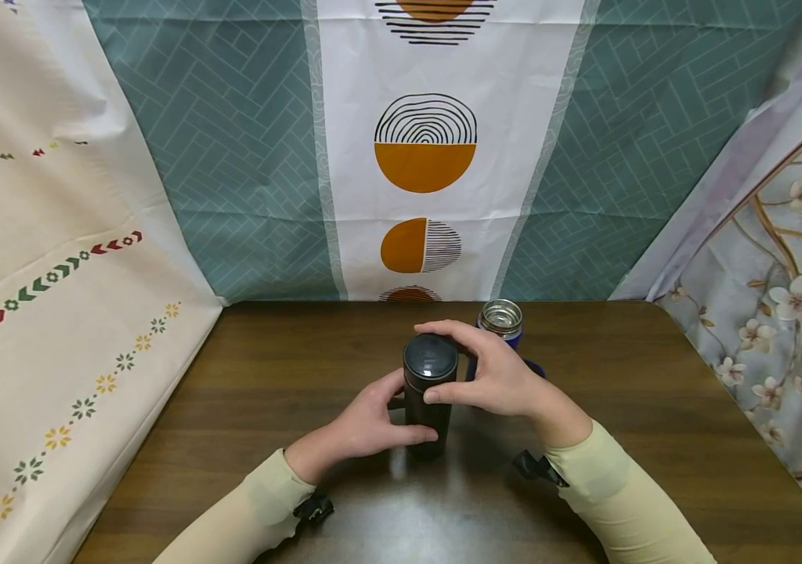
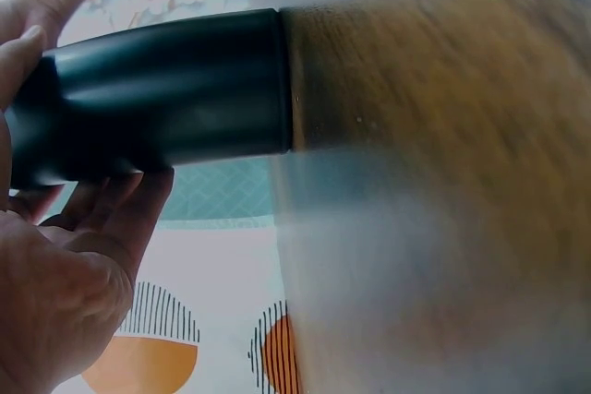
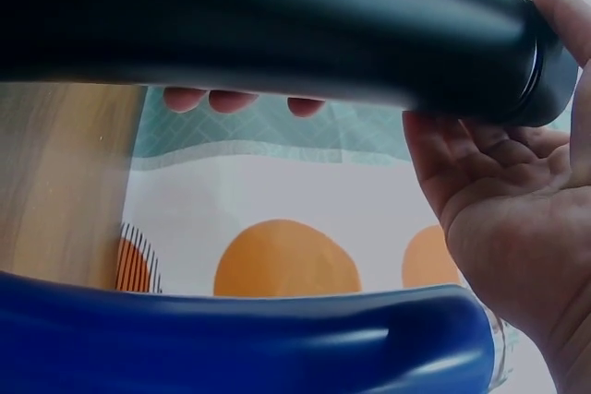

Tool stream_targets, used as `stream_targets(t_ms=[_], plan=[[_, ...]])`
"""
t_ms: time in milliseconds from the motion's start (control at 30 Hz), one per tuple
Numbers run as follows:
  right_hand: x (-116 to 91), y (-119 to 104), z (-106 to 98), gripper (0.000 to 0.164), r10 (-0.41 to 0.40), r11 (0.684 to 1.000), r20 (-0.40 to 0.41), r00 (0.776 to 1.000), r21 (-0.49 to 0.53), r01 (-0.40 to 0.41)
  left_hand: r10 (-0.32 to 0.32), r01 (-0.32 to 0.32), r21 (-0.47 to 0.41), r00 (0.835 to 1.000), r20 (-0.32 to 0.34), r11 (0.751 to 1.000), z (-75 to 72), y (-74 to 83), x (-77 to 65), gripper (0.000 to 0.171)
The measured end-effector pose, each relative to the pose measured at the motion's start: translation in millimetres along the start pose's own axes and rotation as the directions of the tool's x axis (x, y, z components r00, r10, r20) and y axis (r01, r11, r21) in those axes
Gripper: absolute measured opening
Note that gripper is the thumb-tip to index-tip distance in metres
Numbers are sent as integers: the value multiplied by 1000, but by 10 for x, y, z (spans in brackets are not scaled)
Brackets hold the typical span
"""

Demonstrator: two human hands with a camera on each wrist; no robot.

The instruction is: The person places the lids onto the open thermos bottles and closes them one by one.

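Note:
A black thermos flask [image 1: 429, 415] with a shiny dark lid [image 1: 431, 356] stands upright on the wooden table, in front of the person. My left hand [image 1: 366, 419] wraps round its body from the left, thumb across the front. From the right, my right hand [image 1: 503, 376] grips the flask at the lid, thumb in front and fingers behind. In the right wrist view the lid end lies between that thumb and the curled fingers. The left wrist view has the flask's base [image 2: 277, 80] right at the table surface.
Just behind my right hand stands a blue flask [image 3: 249, 339], its steel mouth [image 1: 502, 317] uncovered. A small blue thing [image 1: 535, 367] shows beside it, mostly hidden by the hand. Patterned cloths [image 1: 246, 157] hang at the table's back and sides. The table [image 1: 288, 352] has rounded back corners.

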State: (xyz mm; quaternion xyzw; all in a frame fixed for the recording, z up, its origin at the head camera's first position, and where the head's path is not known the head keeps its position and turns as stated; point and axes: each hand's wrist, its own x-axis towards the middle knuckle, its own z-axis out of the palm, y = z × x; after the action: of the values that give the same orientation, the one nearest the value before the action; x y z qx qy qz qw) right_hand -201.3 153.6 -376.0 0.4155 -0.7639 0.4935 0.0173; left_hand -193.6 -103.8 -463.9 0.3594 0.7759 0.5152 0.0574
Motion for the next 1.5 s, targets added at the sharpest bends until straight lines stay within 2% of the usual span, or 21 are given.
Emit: stream_targets(t_ms=[533,800,1000,1133,1267,1367,1500], plan=[[17,-22,38,75,14,1000,-37,999,12,-14,0,0,6,1000,-1,1000,-20,-9,-7,78],[11,-16,75,77,9,999,-64,998,-31,-11,11,-11,15,1000,-11,1000,-12,-3,-37,77],[2,-31,76,83,31,999,-32,999,-30,-32,16,-16,5,1000,-10,1000,16,-14,-49,76],[-3,-2,66,88,-8,1000,14,1000,22,8,6,-6,3,1000,-11,1000,16,-13,-44,76],[-16,24,54,84,-78,995,39,996,60,76,-5,5,11,1000,-8,1000,15,-17,-40,75],[-21,19,41,79,-105,993,28,994,51,103,-10,10,13,1000,-7,1000,14,-15,-28,76],[-28,2,21,76,-102,995,-14,995,0,102,-5,5,16,1000,-5,1000,13,-11,-3,78]])
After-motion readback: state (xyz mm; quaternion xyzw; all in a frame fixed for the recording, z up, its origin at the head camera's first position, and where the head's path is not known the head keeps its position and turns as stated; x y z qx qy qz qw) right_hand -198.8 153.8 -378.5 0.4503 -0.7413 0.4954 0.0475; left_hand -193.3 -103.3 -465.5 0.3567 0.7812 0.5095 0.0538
